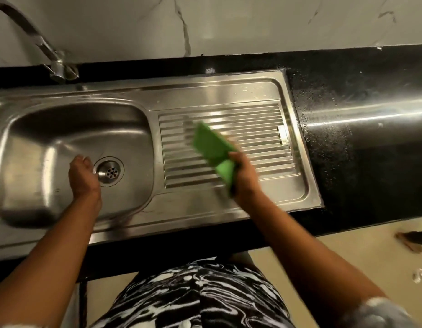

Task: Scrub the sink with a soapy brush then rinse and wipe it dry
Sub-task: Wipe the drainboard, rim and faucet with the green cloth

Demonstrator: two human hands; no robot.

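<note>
Your single head-worn camera looks steeply down, wide-angle, from close above the sink [70, 129] set in the table [371, 174]. The wall [229, 24] fills the top edge; your lap [200, 292] and the floor [347, 245] fill the bottom.

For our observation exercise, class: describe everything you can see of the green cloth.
The green cloth is bright green, looks soft and thin, and is motion-blurred. It seems folded: a darker flat upper part, a lighter flap below. It slants over the ribbed steel draining board. The right hand holds its lower end; contact with the board cannot be told.
</note>
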